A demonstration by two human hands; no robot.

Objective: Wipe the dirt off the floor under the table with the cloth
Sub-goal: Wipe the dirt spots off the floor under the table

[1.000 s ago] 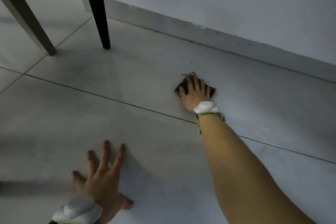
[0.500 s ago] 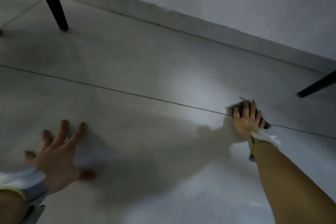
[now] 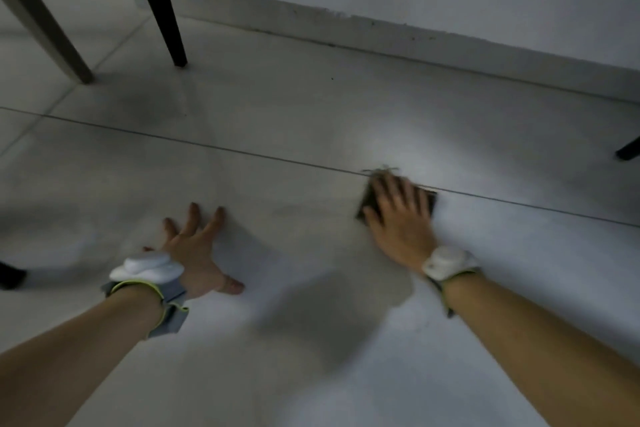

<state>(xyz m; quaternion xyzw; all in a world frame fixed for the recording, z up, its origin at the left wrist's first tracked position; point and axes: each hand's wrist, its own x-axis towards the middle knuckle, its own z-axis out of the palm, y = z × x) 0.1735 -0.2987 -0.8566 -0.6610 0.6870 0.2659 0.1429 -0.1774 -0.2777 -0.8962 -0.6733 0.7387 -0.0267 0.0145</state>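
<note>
A small dark cloth (image 3: 367, 199) lies flat on the pale tiled floor (image 3: 311, 121), right at a grout line. My right hand (image 3: 401, 218) presses down on it with fingers spread, covering most of it; only its left and right edges and some frayed threads show. My left hand (image 3: 195, 253) rests palm down on the floor to the left, fingers apart, holding nothing. Both wrists wear white bands. A tiny dark speck (image 3: 332, 79) sits on the floor nearer the wall.
A black table leg (image 3: 162, 10) and a grey leg (image 3: 41, 21) stand at the back left. Another black leg tip (image 3: 628, 149) shows at the right edge. A dark object (image 3: 10, 276) sits at the left edge. The wall and skirting (image 3: 381, 31) run across the back.
The view has swung back left, showing the two left legs again. My right hand has slid the cloth along the grout line, closer to my left hand, which stays planted.
</note>
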